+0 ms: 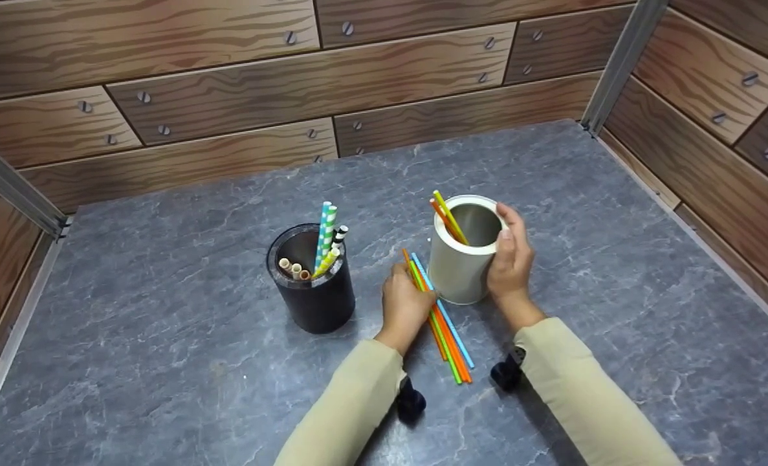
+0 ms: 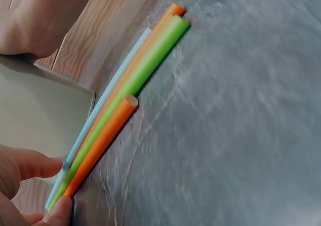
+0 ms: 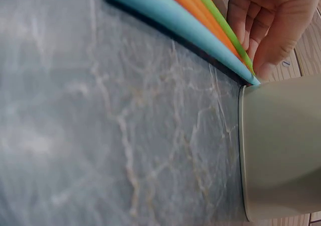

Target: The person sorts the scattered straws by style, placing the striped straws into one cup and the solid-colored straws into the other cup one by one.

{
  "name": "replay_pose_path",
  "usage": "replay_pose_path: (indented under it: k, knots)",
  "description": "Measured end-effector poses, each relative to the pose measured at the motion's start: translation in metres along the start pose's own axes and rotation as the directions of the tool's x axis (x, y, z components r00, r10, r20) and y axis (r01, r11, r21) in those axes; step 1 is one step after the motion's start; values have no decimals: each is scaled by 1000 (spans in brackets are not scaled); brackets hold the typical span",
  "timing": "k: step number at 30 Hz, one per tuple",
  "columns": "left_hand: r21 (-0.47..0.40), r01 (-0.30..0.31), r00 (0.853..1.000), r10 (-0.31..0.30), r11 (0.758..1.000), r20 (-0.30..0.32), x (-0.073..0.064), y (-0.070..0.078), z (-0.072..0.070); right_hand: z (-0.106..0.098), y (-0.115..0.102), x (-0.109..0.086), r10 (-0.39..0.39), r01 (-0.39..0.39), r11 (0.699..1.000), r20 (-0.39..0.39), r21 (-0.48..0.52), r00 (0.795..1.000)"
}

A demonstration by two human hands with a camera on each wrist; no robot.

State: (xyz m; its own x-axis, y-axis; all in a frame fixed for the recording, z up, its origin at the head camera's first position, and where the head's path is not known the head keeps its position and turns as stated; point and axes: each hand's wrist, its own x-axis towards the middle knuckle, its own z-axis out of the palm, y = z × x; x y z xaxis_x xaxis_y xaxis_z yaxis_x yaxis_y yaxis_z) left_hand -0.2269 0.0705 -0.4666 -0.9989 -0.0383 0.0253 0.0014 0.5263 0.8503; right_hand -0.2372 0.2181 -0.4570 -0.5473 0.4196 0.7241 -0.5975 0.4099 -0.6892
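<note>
Several plain drinking straws in orange, green and light blue lie in a loose bundle on the table. My left hand pinches them near their far ends, thumb on one side and fingers on the other, as the left wrist view shows. Just to the right stands a cream-coloured can, upright, with a yellow straw and an orange straw leaning inside at its left rim. My right hand grips the can's right side at the rim.
Left of my hands stands a black cup holding striped paper straws and some brown tube ends. Wood-patterned walls border the grey marbled table at the back and sides.
</note>
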Motion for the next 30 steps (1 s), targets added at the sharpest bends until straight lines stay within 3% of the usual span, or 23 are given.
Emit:
replay_pose_path:
  k: [12, 25, 30]
  knots:
    - [-47, 16, 1000, -16, 999, 4, 2, -1, 2, 2, -3, 1, 4, -4, 1000, -8, 23, 1000]
    - [-21, -1, 1000, 0, 1000, -15, 0, 0, 3, 0, -3, 0, 23, -23, 999, -4, 35, 1000]
    - [-41, 21, 1000, -22, 999, -20, 0, -1, 2, 0, -3, -1, 37, -38, 998, 4, 46, 999]
